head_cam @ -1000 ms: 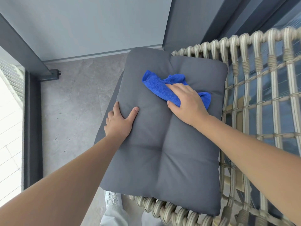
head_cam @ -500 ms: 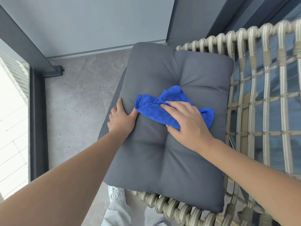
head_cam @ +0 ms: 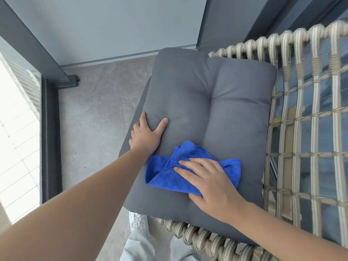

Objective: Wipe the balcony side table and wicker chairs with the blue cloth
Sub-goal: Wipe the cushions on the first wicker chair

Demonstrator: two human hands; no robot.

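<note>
A grey padded cushion (head_cam: 216,95) lies on the seat of a beige wicker chair (head_cam: 312,129). The crumpled blue cloth (head_cam: 163,172) sits on the cushion's near half. My right hand (head_cam: 209,181) presses flat on the cloth with straight fingers. At the cushion's left edge, my left hand (head_cam: 146,134) grips the cushion, thumb on top and fingers curled over the side. The side table is out of view.
The chair's wicker back rises on the right and its woven rim (head_cam: 197,236) runs along the near side. Grey floor tiles (head_cam: 94,119) spread to the left, bounded by a dark frame (head_cam: 49,132) and a pale wall. My feet stand below the cushion.
My right hand has dragged the blue cloth from the cushion's far part down to its near half. The left hand has stayed at the cushion's left edge.
</note>
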